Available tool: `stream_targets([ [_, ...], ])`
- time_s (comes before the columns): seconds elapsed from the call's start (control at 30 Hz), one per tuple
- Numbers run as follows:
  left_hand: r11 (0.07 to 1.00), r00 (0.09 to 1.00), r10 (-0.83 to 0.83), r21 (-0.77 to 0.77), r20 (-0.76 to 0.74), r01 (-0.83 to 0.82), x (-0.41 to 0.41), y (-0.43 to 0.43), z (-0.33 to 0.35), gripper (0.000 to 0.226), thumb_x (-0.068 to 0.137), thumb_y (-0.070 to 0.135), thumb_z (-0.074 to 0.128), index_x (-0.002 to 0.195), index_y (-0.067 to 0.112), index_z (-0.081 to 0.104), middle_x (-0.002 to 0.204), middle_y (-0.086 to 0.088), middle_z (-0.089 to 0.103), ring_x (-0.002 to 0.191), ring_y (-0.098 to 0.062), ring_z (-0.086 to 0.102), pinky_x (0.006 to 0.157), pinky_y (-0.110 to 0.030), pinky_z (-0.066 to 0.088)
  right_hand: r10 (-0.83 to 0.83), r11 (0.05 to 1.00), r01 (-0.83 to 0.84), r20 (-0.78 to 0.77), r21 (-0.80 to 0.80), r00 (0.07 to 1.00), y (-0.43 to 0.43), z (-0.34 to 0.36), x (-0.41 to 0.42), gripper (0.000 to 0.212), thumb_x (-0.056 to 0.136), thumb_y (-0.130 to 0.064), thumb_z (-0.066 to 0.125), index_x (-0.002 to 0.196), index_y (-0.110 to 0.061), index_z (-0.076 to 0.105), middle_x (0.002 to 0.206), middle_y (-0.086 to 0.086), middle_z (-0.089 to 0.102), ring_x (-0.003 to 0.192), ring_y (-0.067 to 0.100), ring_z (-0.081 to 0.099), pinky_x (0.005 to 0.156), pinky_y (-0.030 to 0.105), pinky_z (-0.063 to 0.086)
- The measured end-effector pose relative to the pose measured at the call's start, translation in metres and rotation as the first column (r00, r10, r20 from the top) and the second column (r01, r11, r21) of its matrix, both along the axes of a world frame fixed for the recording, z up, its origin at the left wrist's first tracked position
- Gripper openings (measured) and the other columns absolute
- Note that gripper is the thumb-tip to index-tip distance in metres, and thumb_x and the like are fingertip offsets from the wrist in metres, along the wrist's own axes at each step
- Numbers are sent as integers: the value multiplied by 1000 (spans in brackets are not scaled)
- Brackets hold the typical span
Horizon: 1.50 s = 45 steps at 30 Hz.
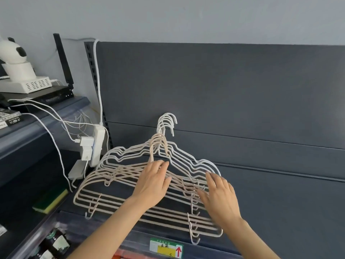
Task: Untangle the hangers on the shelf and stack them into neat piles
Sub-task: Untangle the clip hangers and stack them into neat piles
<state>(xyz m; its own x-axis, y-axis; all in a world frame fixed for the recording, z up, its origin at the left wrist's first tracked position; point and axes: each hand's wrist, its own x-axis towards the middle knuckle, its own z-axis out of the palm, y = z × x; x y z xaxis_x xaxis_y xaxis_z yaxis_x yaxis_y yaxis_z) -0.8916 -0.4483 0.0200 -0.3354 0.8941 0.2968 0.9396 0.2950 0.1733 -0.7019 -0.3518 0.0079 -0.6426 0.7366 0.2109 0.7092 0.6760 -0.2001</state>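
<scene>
Several beige hangers [104, 195] lie stacked flat on the dark shelf [280, 212], hooks pointing to the back panel. Several white hangers [188, 159] lie just behind them, their hooks leaning against the panel; the two stacks overlap in the middle. My left hand [152, 186] rests flat on the beige stack near its necks, fingers straight. My right hand [221, 195] lies with spread fingers on the right shoulders of the hangers, where beige and white cross.
A white power strip [97, 144] with plugged adapters and cables hangs left of the hangers. A router and a white camera [16, 58] stand on the left shelf. A yellow-green sponge [50, 200] lies below. A price label [166, 247] marks the shelf's front edge.
</scene>
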Motion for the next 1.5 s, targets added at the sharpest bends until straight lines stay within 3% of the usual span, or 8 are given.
stream_targets([
  [0.17, 993, 996, -89, -84, -6, 88, 74, 35, 6, 50, 95, 37, 38, 141, 16, 31, 143, -2, 39, 133, -18, 33, 113, -33, 26, -61, 997, 63, 47, -45, 997, 17, 6, 77, 62, 95, -47, 33, 147, -17, 16, 153, 2, 24, 141, 19, 22, 115, 33, 22],
  [0.3, 980, 991, -134, -147, -9, 131, 138, 61, 8, 41, 95, 36, 38, 129, 14, 45, 131, -2, 48, 125, -21, 41, 105, -32, 31, -116, 990, 124, 103, -69, 988, 30, 9, 144, 64, 95, -47, 34, 147, -15, 14, 154, 3, 22, 142, 20, 19, 115, 34, 21],
  [0.47, 964, 985, -170, -205, 12, 168, 223, 84, 7, 48, 97, 37, 36, 139, 13, 35, 140, -5, 43, 131, -23, 36, 110, -34, 29, -159, 980, 175, 159, -90, 974, 43, 9, 231, 64, 95, -48, 34, 147, -16, 14, 153, 2, 22, 142, 20, 19, 114, 36, 23],
  [0.83, 916, 949, -307, -248, 74, 316, 384, 130, 10, 45, 97, 34, 35, 137, 12, 37, 141, -5, 42, 133, -23, 34, 109, -34, 30, -321, 935, 332, 101, -128, 942, 61, 12, 396, 63, 95, -48, 36, 147, -18, 16, 153, 0, 25, 142, 19, 21, 116, 36, 22],
  [1.03, 877, 908, -410, -236, 90, 419, 449, 168, 13, 47, 98, 34, 35, 141, 14, 33, 146, -4, 38, 136, -22, 30, 111, -34, 28, -417, 893, 423, 71, -153, 906, 75, 14, 459, 62, 95, -46, 38, 146, -17, 17, 150, 1, 29, 140, 20, 24, 115, 36, 24],
  [1.5, 779, 803, -580, -193, 139, 596, 576, 298, -9, 41, 97, 32, 36, 132, 13, 43, 135, -3, 47, 127, -22, 38, 105, -32, 32, -592, 786, 597, 81, -159, 802, 157, 9, 591, 60, 94, -43, 42, 145, -18, 21, 144, 0, 38, 132, 20, 36, 108, 35, 31],
])
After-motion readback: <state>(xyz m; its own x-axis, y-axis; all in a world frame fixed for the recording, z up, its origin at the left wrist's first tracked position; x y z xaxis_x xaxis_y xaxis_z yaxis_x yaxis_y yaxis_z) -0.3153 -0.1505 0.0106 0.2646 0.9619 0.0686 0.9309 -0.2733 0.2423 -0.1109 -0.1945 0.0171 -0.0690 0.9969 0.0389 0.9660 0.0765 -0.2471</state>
